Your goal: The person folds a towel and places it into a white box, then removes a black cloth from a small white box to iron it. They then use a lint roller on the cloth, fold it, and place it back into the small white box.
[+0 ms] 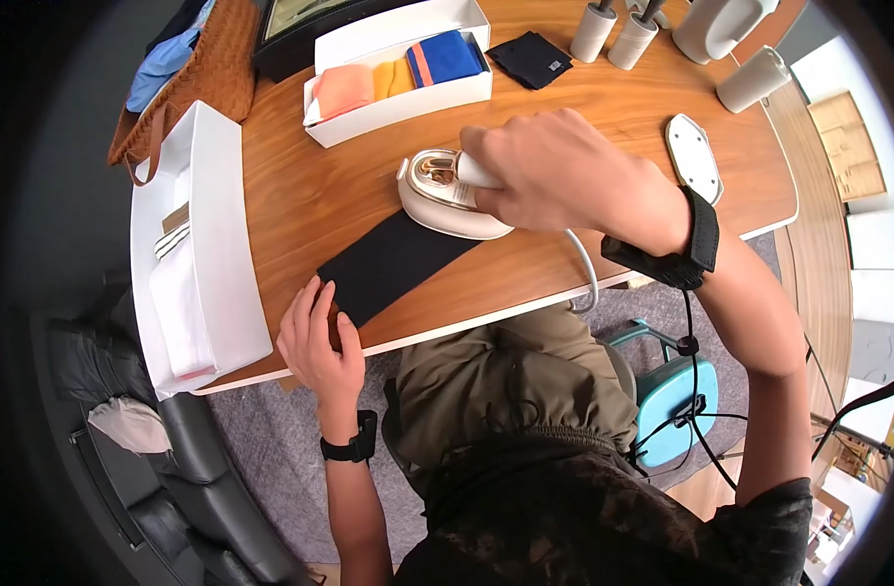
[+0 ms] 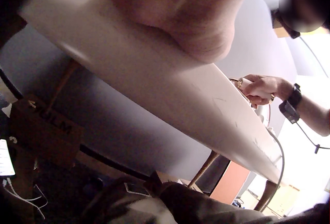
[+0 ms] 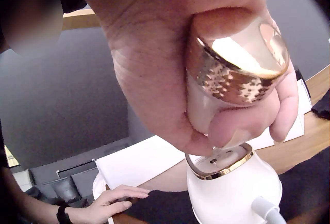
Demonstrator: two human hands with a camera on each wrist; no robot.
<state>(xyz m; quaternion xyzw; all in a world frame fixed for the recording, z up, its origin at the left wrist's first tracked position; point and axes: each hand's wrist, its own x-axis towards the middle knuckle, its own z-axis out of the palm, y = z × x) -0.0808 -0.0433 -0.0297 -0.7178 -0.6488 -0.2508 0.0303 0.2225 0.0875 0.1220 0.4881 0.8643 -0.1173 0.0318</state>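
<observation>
At the worktop's (image 1: 291, 205) left end stands a long white box (image 1: 227, 244); beside it, over the near edge, the left hand (image 1: 324, 344) lies loosely spread, fingertips at the end of a black cloth (image 1: 393, 269). Rightward, a white iron (image 1: 455, 219) rests on that cloth — the right hand (image 1: 564, 171) curled tightly round its handle (image 3: 201, 108) — and a white plate (image 1: 694, 158) lies near the right edge.

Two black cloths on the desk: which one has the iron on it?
The long black cloth, stretching from the left hand to the iron. The smaller folded cloth lies apart, beside the box of coloured cloths.
</observation>
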